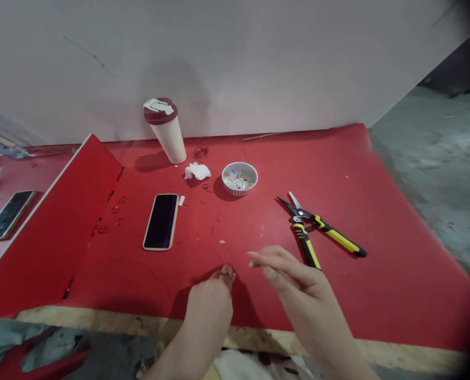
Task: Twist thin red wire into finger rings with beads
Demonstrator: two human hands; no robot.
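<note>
My left hand (pixel 213 295) rests low over the red table with its fingertips pinched together. Something small and thin seems to be between them, too fine to name. To its right, my right hand (pixel 302 282) is raised a little, fingers bent and pressed together, thumb near the forefinger; whatever it may hold is too small to see. Thin dark red wire scraps (pixel 215 231) lie beyond the left hand. Just past the right hand lie yellow-and-black snips (pixel 300 214) with spread handles. A small white perforated bowl (pixel 240 179) with tiny coloured pieces inside stands farther back.
A phone (pixel 161 221) lies left of centre, by a crumpled tissue (pixel 197 171) and a cream cup (pixel 169 137) with a maroon lid. Several wire rings (pixel 115 210) lie beside an upright red divider (pixel 56 221). Another phone (pixel 9 214) is beyond it. A wall closes the back.
</note>
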